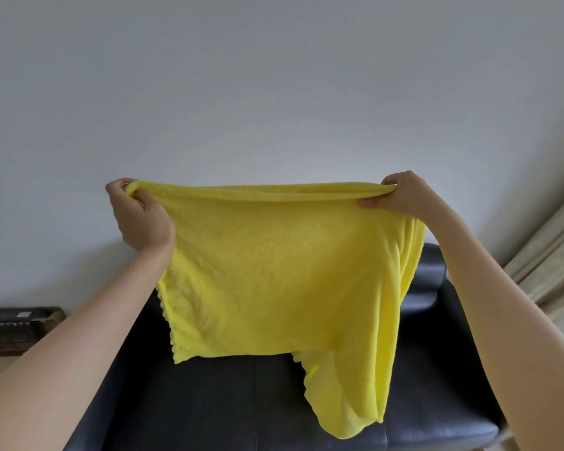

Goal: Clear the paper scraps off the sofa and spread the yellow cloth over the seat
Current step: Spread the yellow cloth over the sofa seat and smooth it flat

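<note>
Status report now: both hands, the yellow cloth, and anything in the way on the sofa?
Left hand and right hand grip top edge of yellow cloth. Cloth hangs above sofa. No paper scraps on visible seat.

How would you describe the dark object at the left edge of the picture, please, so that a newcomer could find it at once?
Start at the dark sofa below the pale wall, over which two hands hold up the yellow cloth. Look left of the sofa, past the left forearm, to the picture's edge: there sits a low, dark brown, boxy object. Unlike the smooth sofa, it looks worn and bears a small pale label on top.
</note>
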